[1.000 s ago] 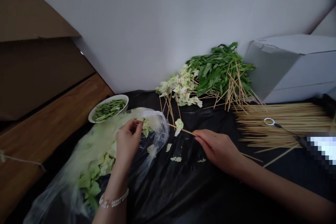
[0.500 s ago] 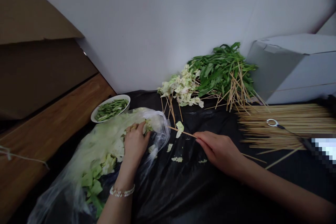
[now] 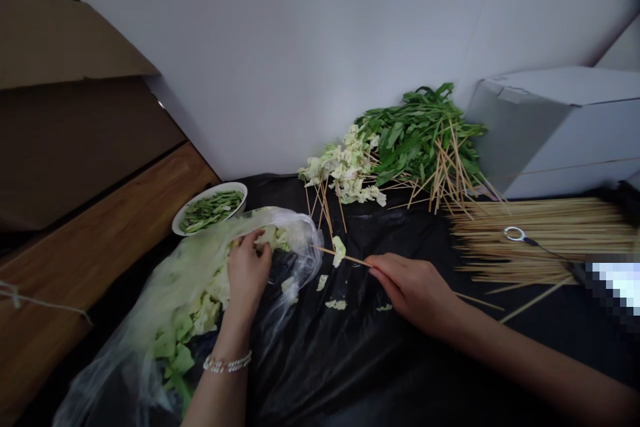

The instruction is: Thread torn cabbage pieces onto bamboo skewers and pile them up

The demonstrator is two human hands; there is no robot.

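Both hands bare: left hand (image 3: 249, 267), right hand (image 3: 413, 290). Left wrist (image 3: 235, 340) wears a beaded bracelet (image 3: 227, 364), two strands close together; can't tell if it's two pieces or one wrapped twice. Beads small, whitish, slightly shiny, a few warmer tan-reddish spots mixed in; exact bead shape too small to call. It runs across the whole visible side of the arm, a bit back from the hand. Left forearm (image 3: 217, 400) bare on either side of it, down to the cutoff. Right forearm (image 3: 525, 353) bare over its full visible length, wrist included, narrowing toward the hand. Nail detail lost in dim light.
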